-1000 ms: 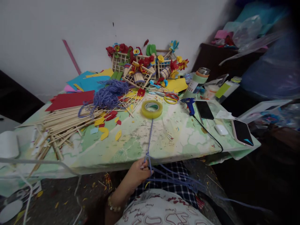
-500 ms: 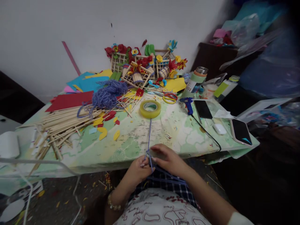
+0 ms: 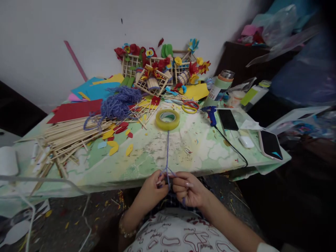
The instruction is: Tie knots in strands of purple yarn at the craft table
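A strand of purple yarn (image 3: 167,150) runs from a yellow tape roll (image 3: 167,119) across the table toward me. At the table's front edge my left hand (image 3: 153,188) pinches the yarn where its strands meet. My right hand (image 3: 188,189) is closed on the same yarn just to the right, fingers curled, touching the left hand. More yarn trails down toward my lap. A loose heap of purple yarn (image 3: 119,102) lies at the back left of the table.
Wooden sticks (image 3: 65,137) are piled at the left, with coloured foam sheets (image 3: 78,109) behind. Flower-decorated stick frames (image 3: 157,71) lean on the wall. A blue glue gun (image 3: 212,115), scissors (image 3: 190,106), two phones (image 3: 270,144) and a bottle (image 3: 219,89) lie at the right.
My right hand came into view from the right, reached the yarn beside my left hand and closed on it. The loose strands that trailed to the right are gathered in.
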A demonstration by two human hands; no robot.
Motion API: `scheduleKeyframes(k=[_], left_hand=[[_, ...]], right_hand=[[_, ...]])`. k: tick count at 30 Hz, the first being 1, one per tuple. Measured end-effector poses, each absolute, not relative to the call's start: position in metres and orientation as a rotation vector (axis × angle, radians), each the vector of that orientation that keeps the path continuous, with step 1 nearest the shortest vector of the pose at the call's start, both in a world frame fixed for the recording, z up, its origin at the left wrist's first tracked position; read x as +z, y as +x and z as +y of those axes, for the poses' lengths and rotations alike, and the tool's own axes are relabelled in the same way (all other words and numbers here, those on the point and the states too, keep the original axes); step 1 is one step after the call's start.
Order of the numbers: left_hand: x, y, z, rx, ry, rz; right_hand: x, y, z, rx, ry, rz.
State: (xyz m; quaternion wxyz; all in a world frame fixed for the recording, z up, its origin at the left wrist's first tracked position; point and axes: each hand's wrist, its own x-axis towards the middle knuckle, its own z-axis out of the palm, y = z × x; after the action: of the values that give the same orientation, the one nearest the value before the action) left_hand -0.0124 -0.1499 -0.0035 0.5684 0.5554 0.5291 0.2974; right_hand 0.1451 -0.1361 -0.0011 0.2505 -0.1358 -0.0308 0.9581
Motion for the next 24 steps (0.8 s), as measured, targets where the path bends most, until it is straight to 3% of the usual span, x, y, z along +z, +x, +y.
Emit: scheduleKeyframes(k=[6, 12, 16, 21, 24], left_hand=[[0.001, -0.011, -0.155, 0.548, 1.653, 1.586], [0.006, -0.011, -0.155, 0.891, 1.798, 1.531], [0.006, -0.015, -0.154, 0.864, 1.811, 1.575], [0.017, -0.019, -0.158, 0.891, 1.865, 1.687], [0.024, -0.016, -0.160, 0.981, 1.668, 1.456]], right_hand=[[0.005, 0.137, -0.140, 2.613, -0.485, -0.422], [0.000, 0.128, -0.143, 1.921, -1.072, -0.953], [-0.005, 0.132, -0.142, 1.415, -1.290, -1.324], [-0.002, 0.139, -0.143, 1.170, -1.401, -1.542], [0.001, 0.141, -0.144, 1.103, -1.422, -1.581]])
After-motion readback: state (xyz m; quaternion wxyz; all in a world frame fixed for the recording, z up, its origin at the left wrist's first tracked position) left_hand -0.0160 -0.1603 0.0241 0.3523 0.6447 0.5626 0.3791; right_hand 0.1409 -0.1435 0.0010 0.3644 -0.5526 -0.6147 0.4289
